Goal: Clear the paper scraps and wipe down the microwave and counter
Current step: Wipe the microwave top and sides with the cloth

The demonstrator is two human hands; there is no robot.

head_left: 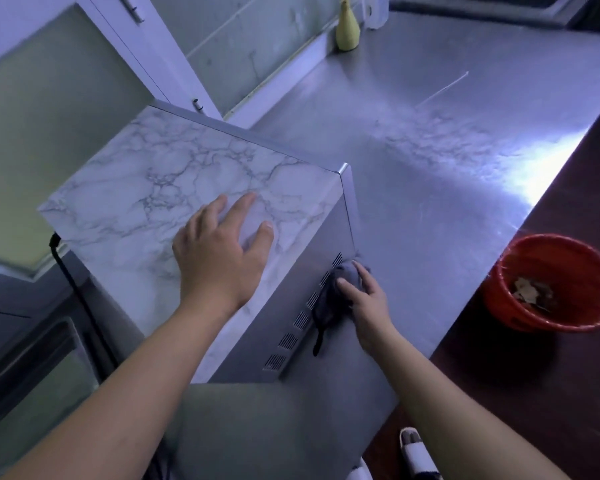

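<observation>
The microwave [153, 174] has a marble-patterned top and a steel side with vent slots. It stands on the steel counter [447, 161]. My left hand [222, 251] rests flat on the microwave's top near its right edge, fingers spread. My right hand [364, 292] presses a dark grey cloth [329, 299] against the microwave's vented side, fingers straight over the cloth. A strip of the cloth hangs down below the hand.
A red bucket [520, 306] with paper scraps inside stands on the dark floor to the right of the counter. A yellow bottle [347, 29] stands at the counter's back wall. A black cord [66, 271] runs down left of the microwave. A window frame is at the far left.
</observation>
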